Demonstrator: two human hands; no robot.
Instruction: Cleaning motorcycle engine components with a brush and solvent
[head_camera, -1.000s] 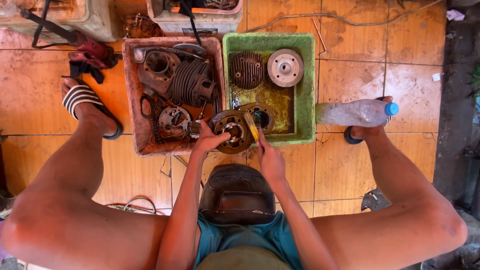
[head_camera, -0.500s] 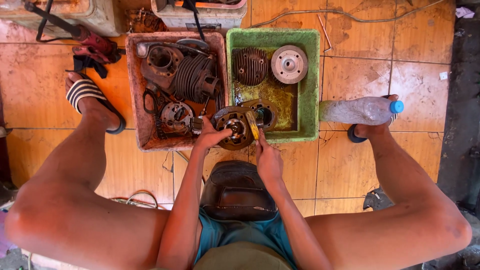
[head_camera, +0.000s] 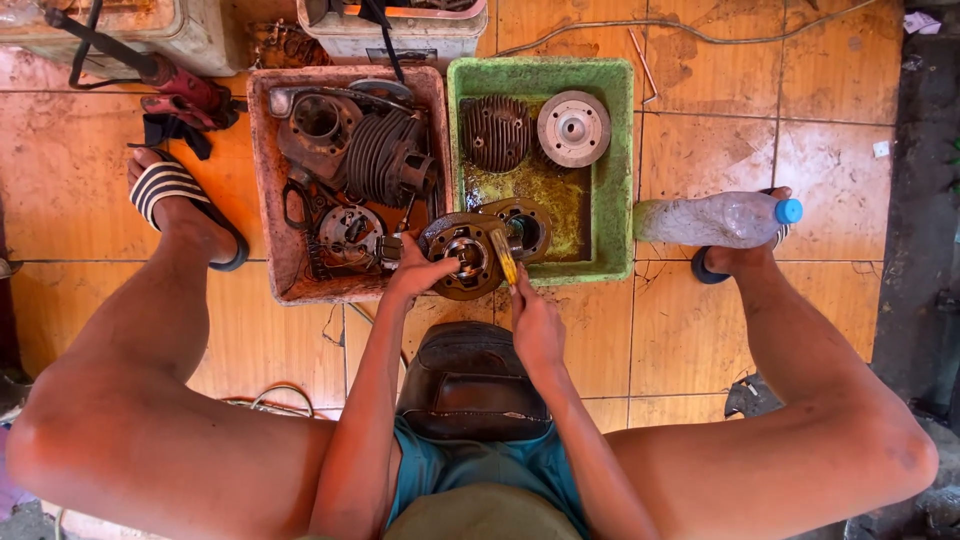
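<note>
Both hands meet at the round engine casing (head_camera: 468, 256) straddling the green tub's (head_camera: 610, 170) near rim — left hand (head_camera: 420, 272) gripping its left edge, right hand (head_camera: 535, 322) pinching a yellow brush (head_camera: 504, 266) angled onto it.

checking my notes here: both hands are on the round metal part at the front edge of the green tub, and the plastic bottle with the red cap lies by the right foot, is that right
Not quite. In the head view the bottle has a blue cap, not red. The rest holds: left hand and right hand work on the round metal part at the green tub.
</note>
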